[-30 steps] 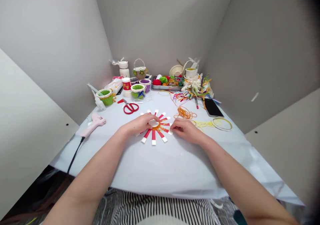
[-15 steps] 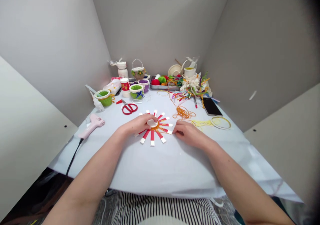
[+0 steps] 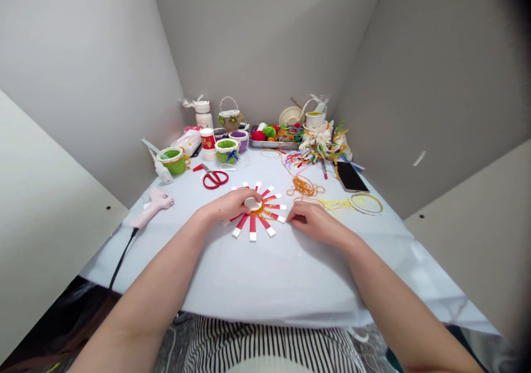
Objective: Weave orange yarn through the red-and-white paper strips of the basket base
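A paper cup cut into red strips with white tips [image 3: 253,228] lies splayed like a sun on the table, around a round white base. Orange yarn [image 3: 258,213] circles that base. My left hand [image 3: 236,204] grips the cup at its left side, thumb by the base and fingers over the far strips. On the right, my right hand [image 3: 305,217] is closed in a pinch by the strip tips, with the orange yarn running to its fingertips. A loose tangle of orange yarn [image 3: 306,187] lies just beyond my right hand.
Red-handled scissors [image 3: 215,179] and a pink glue gun [image 3: 152,207] lie to the left. A phone [image 3: 352,177] and a yellow hoop [image 3: 366,203] are at right. Small baskets [image 3: 226,150], a yarn tray [image 3: 274,144] and a red-and-white cup [image 3: 208,143] stand at the back.
Almost nothing differs. Both hands keep their places on the cut cup and the yarn.
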The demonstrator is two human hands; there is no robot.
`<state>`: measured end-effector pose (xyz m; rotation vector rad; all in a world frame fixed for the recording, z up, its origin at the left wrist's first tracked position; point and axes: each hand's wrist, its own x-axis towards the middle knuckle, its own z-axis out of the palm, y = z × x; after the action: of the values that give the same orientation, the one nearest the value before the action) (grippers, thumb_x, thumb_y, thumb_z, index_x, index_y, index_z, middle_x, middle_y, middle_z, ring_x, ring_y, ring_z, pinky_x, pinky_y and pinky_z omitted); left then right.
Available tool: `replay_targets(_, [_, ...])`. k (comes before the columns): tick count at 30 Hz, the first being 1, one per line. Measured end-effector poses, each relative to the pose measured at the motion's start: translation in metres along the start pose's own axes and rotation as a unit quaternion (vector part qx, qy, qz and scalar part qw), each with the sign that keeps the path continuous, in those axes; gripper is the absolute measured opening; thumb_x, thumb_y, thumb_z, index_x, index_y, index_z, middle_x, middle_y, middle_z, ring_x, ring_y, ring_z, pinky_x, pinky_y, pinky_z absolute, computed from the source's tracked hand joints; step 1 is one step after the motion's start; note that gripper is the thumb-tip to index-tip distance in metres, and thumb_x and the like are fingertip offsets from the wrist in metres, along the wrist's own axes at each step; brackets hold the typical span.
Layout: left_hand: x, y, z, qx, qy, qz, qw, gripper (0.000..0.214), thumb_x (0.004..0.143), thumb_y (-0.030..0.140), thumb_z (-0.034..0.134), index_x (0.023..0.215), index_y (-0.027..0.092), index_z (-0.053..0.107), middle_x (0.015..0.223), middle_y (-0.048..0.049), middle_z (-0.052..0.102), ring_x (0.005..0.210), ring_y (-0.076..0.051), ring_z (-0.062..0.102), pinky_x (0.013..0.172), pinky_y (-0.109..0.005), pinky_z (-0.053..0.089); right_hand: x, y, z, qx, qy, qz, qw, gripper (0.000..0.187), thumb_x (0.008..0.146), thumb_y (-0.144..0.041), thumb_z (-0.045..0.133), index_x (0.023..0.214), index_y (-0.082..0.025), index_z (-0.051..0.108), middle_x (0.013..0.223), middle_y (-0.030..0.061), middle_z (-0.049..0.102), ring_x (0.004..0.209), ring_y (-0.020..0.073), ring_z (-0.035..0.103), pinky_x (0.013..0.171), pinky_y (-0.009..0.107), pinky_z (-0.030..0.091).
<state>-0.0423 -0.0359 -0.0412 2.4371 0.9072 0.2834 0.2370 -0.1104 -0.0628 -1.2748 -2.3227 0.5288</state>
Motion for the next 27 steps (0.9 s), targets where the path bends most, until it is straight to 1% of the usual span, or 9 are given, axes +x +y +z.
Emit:
replay_targets(7, [-0.001,-0.003,0.000,-0.031,-0.030,0.004,0.999,0.042,0.075,0.010,0.055,0.114,0.025,0.063,0.123,-0.0020,0.063,0.111,-0.021,0.059,0.099,-0.031,0.046,-0.007,-0.009,-0.004,0.020,-0.049,-0.002,0.999,0.021,0.077,-0.007,0.056,0.081,-0.020,0.072,0.084,0.0025,0.068,0.076,0.0150,0.061,0.071,0.024,0.045])
replay_targets(11, [0.000,-0.003,0.001,-0.039,-0.033,0.005,0.999,0.043,0.075,0.009,0.056,0.114,0.024,0.063,0.122,-0.0023,0.064,0.111,-0.021,0.059,0.101,-0.033,0.045,-0.011,-0.020,-0.003,0.026,-0.096,-0.019,0.995,0.022,0.078,-0.007,0.056,0.080,-0.022,0.072,0.085,0.0017,0.069,0.077,0.0147,0.062,0.071,0.023,0.045])
replay_targets(13, [0.001,-0.002,0.001,-0.041,-0.033,0.008,0.999,0.041,0.075,0.010,0.056,0.113,0.023,0.063,0.122,-0.0029,0.064,0.111,-0.021,0.059,0.102,-0.034,0.044,-0.013,-0.025,-0.001,0.004,-0.084,-0.005,0.996,0.022,0.077,-0.007,0.055,0.079,-0.022,0.072,0.084,0.0017,0.069,0.075,0.0148,0.062,0.069,0.023,0.044])
replay_targets(15, [0.001,-0.001,0.001,-0.046,-0.032,0.011,0.998,0.040,0.075,0.011,0.056,0.112,0.023,0.064,0.122,-0.0029,0.065,0.111,-0.021,0.059,0.103,-0.034,0.044,-0.013,-0.026,0.002,-0.028,-0.046,0.038,0.998,0.021,0.076,-0.007,0.055,0.078,-0.021,0.071,0.081,0.0021,0.069,0.071,0.0148,0.061,0.065,0.023,0.042])
replay_targets(17, [0.001,0.000,0.000,-0.052,-0.032,0.009,0.998,0.039,0.076,0.011,0.056,0.112,0.023,0.064,0.122,-0.0029,0.065,0.111,-0.021,0.059,0.104,-0.034,0.044,-0.010,-0.023,0.003,-0.060,-0.011,0.083,0.995,0.018,0.075,-0.008,0.056,0.073,-0.020,0.069,0.075,0.0025,0.069,0.066,0.0147,0.059,0.061,0.023,0.039])
replay_targets(20, [0.000,0.000,-0.001,-0.055,-0.036,0.008,0.998,0.040,0.075,0.011,0.056,0.112,0.023,0.063,0.122,-0.0033,0.064,0.112,-0.022,0.059,0.103,-0.035,0.044,0.003,-0.014,0.000,-0.087,0.012,0.124,0.988,0.013,0.075,-0.011,0.060,0.067,-0.020,0.066,0.069,0.0026,0.067,0.063,0.0151,0.057,0.058,0.024,0.036])
replay_targets(23, [0.000,0.000,-0.001,-0.052,-0.037,0.012,0.998,0.040,0.074,0.010,0.058,0.112,0.023,0.063,0.122,-0.0032,0.064,0.113,-0.022,0.059,0.102,-0.035,0.044,0.022,-0.005,-0.004,-0.068,0.012,0.137,0.988,0.011,0.075,-0.013,0.064,0.066,-0.020,0.066,0.069,0.0021,0.067,0.065,0.0153,0.058,0.058,0.024,0.036])
replay_targets(27, [0.001,-0.003,0.000,-0.046,-0.034,0.014,0.998,0.041,0.073,0.009,0.058,0.112,0.024,0.063,0.121,-0.0022,0.064,0.111,-0.021,0.059,0.101,-0.034,0.045,0.049,0.001,-0.001,-0.009,-0.001,0.123,0.992,0.013,0.076,-0.024,0.071,0.065,-0.019,0.066,0.066,0.0001,0.067,0.063,0.0142,0.058,0.056,0.023,0.035])
